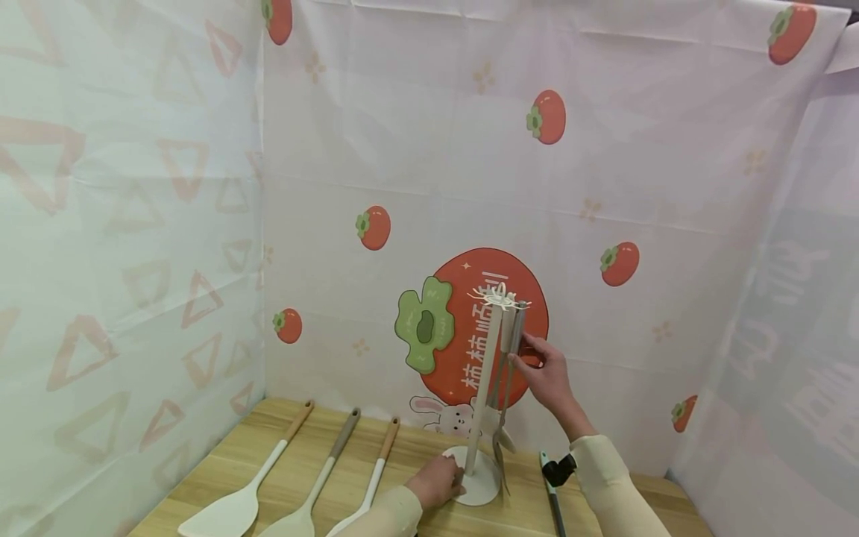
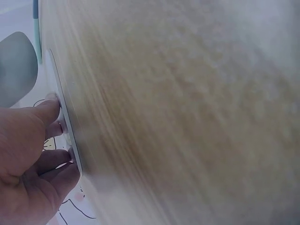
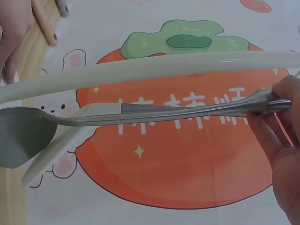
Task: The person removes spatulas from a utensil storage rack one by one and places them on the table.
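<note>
A white utensil rack [image 1: 485, 388] stands on the table, with a round base, a slim pole and a ring of curved hooks on top. My left hand [image 1: 438, 481] grips the left edge of its base; in the left wrist view, the thumb and fingers [image 2: 63, 176] are at the rim. High beside the pole, my right hand [image 1: 546, 373] pinches the handle of a metal spatula [image 3: 164, 116] near its top end. The spatula points downward, its grey head [image 3: 26, 136] low by the base. Behind it hangs a second utensil with a pale head [image 3: 44, 164], partly hidden.
Left of the rack, a white spatula [image 1: 224, 513], a grey-handled one [image 1: 322, 477] and a wooden-handled white utensil [image 1: 376, 485] lie on the wooden table [image 1: 201, 477]. A teal and dark utensil [image 1: 555, 503] lies at right. Printed cloth walls [image 1: 456, 149] enclose the table.
</note>
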{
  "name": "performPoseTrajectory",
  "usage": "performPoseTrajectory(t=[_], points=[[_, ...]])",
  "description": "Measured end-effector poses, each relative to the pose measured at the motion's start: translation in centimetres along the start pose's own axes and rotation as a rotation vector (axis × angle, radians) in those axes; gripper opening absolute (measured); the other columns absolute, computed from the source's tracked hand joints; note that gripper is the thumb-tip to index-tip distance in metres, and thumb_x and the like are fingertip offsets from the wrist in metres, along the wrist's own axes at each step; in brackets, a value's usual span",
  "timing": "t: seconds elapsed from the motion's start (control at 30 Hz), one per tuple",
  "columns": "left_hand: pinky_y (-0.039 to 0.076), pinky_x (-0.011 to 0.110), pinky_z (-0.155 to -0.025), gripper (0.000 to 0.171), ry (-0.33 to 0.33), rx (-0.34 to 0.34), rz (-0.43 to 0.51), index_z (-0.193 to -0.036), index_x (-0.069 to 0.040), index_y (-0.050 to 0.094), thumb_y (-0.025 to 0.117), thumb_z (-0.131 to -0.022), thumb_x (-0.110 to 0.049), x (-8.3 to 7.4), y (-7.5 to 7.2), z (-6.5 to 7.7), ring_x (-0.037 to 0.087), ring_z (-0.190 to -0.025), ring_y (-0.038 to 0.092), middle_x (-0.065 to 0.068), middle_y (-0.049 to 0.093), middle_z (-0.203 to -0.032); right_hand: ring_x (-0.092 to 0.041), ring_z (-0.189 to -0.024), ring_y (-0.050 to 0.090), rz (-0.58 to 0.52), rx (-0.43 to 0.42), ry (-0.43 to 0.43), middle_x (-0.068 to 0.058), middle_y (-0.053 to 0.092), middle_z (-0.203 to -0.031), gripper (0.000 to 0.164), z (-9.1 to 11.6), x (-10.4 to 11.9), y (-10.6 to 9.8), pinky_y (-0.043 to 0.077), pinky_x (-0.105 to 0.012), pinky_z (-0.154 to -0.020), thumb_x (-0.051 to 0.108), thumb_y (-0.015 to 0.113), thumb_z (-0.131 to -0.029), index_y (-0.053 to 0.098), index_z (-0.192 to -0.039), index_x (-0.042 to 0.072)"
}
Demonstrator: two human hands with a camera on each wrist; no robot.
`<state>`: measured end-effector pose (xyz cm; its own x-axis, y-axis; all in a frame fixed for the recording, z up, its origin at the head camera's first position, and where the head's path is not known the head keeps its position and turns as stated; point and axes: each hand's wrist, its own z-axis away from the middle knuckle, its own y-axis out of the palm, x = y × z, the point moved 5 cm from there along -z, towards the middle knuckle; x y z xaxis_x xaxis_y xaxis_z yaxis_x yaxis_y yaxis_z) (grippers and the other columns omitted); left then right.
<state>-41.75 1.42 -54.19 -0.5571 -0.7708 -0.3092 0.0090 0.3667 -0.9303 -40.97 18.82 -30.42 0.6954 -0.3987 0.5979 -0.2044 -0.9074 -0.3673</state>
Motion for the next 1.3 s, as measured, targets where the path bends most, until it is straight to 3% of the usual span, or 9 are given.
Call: performPoseTrajectory(t=[0.13,0.33,0.83,1.1,1.3], points=[[0.046,0.022,-0.067,0.018,-0.002,0.004,0.001,-0.077,-0.01,0.071,0.078,-0.09,-0.021,0.1,0.1,-0.1,0.004,-0.065,0.045,-0.007,0.057,-0.07,-0.037,-0.099,0.067,0.011,-0.014,0.009,-0.027,0.067,-0.113,0.047,0.1,0.5,-0.2,0.059,-0.028,-0.078,-0.004,0.071,-0.091,0.057,-0.136,-0.011],[0.046,0.023,-0.067,0.019,-0.007,0.0,0.011,-0.077,-0.01,0.07,0.078,-0.09,-0.02,0.1,0.2,0.0,0.005,-0.066,0.046,-0.006,0.058,-0.071,-0.035,-0.098,0.067,0.012,-0.033,0.012,-0.027,0.068,-0.114,0.048,0.0,0.5,-0.4,0.056,-0.019,-0.076,-0.003,0.071,-0.091,0.057,-0.137,-0.01],[0.042,0.022,-0.064,0.023,0.015,-0.02,-0.013,-0.073,-0.011,0.067,0.079,-0.089,-0.02,0.0,0.1,0.1,0.005,-0.064,0.042,-0.007,0.053,-0.067,-0.036,-0.096,0.065,0.012,-0.049,-0.029,-0.028,0.068,-0.113,0.048,-0.1,0.6,-1.1,0.053,-0.014,-0.074,-0.002,0.072,-0.091,0.058,-0.136,-0.01],[0.043,0.022,-0.065,0.025,0.011,-0.016,0.0,-0.071,-0.011,0.065,0.079,-0.09,-0.021,0.1,0.1,0.1,0.006,-0.064,0.042,-0.007,0.052,-0.068,-0.024,-0.095,0.064,0.038,-0.069,0.011,-0.024,0.068,-0.114,0.05,-0.8,-2.9,-1.2,0.055,-0.018,-0.074,0.004,0.073,-0.093,0.058,-0.14,-0.004],[0.042,0.022,-0.064,0.023,0.004,-0.005,-0.008,-0.073,-0.011,0.067,0.079,-0.09,-0.022,0.2,0.2,0.0,0.006,-0.064,0.042,-0.007,0.053,-0.068,-0.008,-0.092,0.063,0.02,-0.082,0.018,-0.02,0.069,-0.114,0.051,-0.9,-3.5,-1.7,0.054,-0.014,-0.074,0.01,0.075,-0.092,0.06,-0.139,0.0]])
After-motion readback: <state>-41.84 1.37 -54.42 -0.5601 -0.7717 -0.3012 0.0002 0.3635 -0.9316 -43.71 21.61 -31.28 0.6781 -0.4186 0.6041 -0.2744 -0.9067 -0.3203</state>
